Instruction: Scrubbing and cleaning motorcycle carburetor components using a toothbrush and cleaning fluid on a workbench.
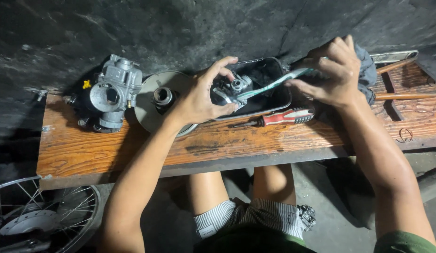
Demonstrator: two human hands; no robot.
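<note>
The left hand [201,96] curls around a small metal part [231,88], thumb low and fingers arched over the top, gripping it just above a dark rectangular tray [279,100]. The right hand [332,70] pinches the handle of a toothbrush [274,84] between thumb and fingertips, with the bristle end laid against the part. A dark rag [368,68] sits bunched behind that hand.

The tray's rounded rim boxes in the part on the far and right sides; the near rim lies just beyond a red-handled screwdriver [279,118], which rests along the wooden bench [133,147]. Left of the left wrist, a round metal disc [155,107] touches the tray's corner, and a grey carburettor body [112,93] stands beside the disc. The bench's near edge runs under both forearms, with bare planking to the lower left. Two wooden handles [400,96] lie at the far right. A spoked wheel [40,215] shows below the bench at lower left.

The part is silvery cast metal, irregular, with a round bore on top and small projections; its lower side is hidden by the palm.
</note>
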